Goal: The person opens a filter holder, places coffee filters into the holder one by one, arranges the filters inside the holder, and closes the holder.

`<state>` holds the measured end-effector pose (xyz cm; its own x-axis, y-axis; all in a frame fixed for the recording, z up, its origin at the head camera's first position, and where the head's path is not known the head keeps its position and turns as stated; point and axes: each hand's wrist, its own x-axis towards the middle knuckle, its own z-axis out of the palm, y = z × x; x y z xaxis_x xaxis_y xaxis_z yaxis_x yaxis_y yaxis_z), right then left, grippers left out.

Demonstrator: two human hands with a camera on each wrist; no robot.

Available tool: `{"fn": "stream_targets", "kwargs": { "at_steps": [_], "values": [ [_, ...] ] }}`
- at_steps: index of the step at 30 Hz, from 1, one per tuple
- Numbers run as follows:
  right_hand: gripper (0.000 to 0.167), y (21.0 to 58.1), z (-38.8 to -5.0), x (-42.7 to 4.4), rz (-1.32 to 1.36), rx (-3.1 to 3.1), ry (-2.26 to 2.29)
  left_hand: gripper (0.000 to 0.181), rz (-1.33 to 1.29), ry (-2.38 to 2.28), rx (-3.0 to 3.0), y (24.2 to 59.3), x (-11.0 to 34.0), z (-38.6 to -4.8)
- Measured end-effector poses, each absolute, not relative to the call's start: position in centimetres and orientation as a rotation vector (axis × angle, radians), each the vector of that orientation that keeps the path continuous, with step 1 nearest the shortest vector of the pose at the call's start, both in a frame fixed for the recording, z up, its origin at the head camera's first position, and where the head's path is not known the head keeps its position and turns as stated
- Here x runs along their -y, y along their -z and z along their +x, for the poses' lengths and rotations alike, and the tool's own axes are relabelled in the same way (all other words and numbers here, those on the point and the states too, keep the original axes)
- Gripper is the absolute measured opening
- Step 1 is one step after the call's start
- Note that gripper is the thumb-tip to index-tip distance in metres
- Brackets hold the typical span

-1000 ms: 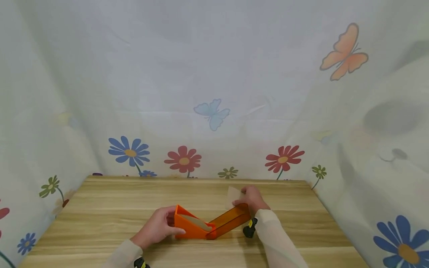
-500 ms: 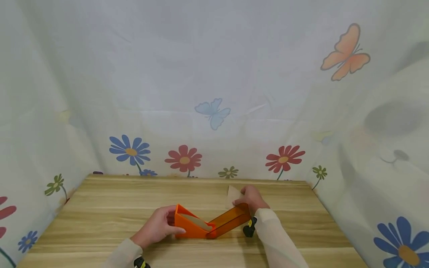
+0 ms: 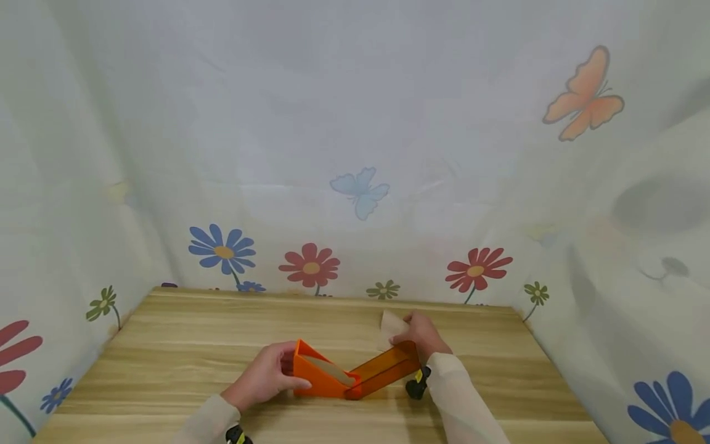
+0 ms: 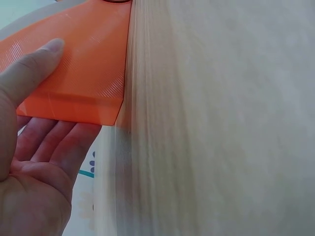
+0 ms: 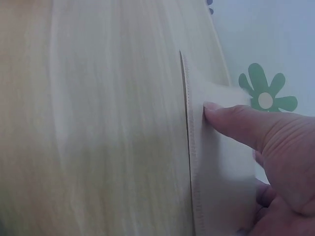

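Note:
An orange box (image 3: pixel 322 377) stands on the wooden table, with a brownish paper stack (image 3: pixel 333 369) inside. Its see-through amber lid (image 3: pixel 387 369) is swung out to the right. My left hand (image 3: pixel 269 373) grips the box's left end, thumb (image 4: pixel 37 69) on the near face and fingers behind and under the edge in the left wrist view. Behind the lid, my right hand (image 3: pixel 423 333) pinches a pale paper coffee filter (image 3: pixel 391 328). In the right wrist view, the thumb lies on the filter (image 5: pixel 221 162), whose crimped seam runs along one side; the other fingers are partly hidden.
The wood-grain table (image 3: pixel 222 327) extends around both hands. Behind it and at both sides hangs a white cloth (image 3: pixel 266 123) printed with flowers and butterflies. A black wrist camera (image 3: pixel 417 385) sits on the right wrist, below the lid.
The whole head view has shifted slightly, so everything appears a little further right. Both hands, the box, its lid and the filter keep nearly the same arrangement.

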<state>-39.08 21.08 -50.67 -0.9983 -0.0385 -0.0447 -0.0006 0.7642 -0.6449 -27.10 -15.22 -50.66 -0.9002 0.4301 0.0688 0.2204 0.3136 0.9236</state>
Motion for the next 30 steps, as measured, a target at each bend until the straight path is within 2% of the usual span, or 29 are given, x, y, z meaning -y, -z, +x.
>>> {"fn": "stream_targets", "kwargs": {
  "at_steps": [5, 15, 21, 24, 30],
  "values": [
    [0.081, 50.5, -38.9, -21.3, -0.043, -2.907, 1.073, 0.051, 0.596, -1.615, -2.39, 50.4, 15.1, -27.2],
    [0.052, 50.4, -38.3, -22.5, 0.037, -2.844, 1.06, 0.052, 0.573, -1.611, -2.393, 50.7, 15.0, -27.1],
    [0.023, 49.9, -38.1, -23.6, -0.028, -2.884, 0.998, 0.053, 0.565, -1.615, -2.388, 50.8, 15.1, -27.1],
    [0.023, 48.9, -37.9, -23.7, -0.053, -2.859, 1.061, 0.053, 0.563, -1.625, -2.379, 50.7, 15.1, -27.0],
    [0.035, 45.4, -37.0, -22.9, -0.156, -2.834, 1.187, 0.054, 0.552, -1.626, -2.394, 50.5, 15.2, -27.0]
  ]
}}
